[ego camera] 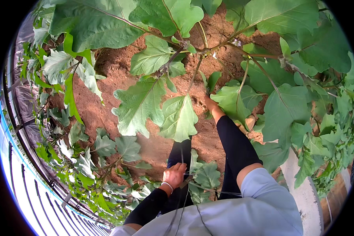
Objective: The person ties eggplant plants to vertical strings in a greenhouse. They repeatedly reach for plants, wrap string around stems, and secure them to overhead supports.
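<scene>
My right hand (210, 103) reaches down into an eggplant plant, beside small leaves near the soil. Its fingers are largely hidden, so what they touch cannot be made out. Around it hang lobed green leaves (233, 101). Purplish stems (194, 70) branch above, with a pale flower (236, 42) among them. My left hand (175, 174), with a bracelet at the wrist, lies over my dark-clad leg (180, 152). Those fingers are curled; a narrow brownish thing (186, 182) shows beside them, but whether they hold it is unclear.
Reddish soil (88, 94) lies between the plants. More eggplant foliage (76, 165) grows at the lower left, beside a dark frame (20, 126). Thin strings (200, 186) cross before my body. A pale concrete edge (302, 191) runs along the lower right.
</scene>
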The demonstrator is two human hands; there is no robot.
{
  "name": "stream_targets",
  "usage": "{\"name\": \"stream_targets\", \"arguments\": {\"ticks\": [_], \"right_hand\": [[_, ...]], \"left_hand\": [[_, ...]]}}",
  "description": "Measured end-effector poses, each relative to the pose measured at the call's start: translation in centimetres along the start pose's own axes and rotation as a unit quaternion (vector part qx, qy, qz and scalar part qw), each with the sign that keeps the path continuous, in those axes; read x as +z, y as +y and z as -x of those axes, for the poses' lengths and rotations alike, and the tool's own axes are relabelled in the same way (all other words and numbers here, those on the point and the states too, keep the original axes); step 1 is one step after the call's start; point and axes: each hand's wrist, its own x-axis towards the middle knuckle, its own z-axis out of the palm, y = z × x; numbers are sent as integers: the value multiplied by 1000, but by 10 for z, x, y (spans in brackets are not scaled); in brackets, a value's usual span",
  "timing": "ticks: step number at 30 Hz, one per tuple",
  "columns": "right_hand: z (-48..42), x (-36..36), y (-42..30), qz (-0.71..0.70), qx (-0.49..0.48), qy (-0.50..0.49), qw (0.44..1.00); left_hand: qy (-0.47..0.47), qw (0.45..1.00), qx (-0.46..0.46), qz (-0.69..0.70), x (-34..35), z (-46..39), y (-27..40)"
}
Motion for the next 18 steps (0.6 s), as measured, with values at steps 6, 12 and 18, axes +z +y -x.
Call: {"name": "stream_targets", "arguments": {"ticks": [6,12,18], "right_hand": [[178,-33,46,116,30,-171,978],[268,-143,-26,-177,-15,-90,980],[384,-281,-156,-365,-149,61,917]], "left_hand": [[-51,999,-10,-15,-16,2,1],[-62,905,-62,416,-59,-11,31],[19,752,-46,658,-225,-38,146]]}}
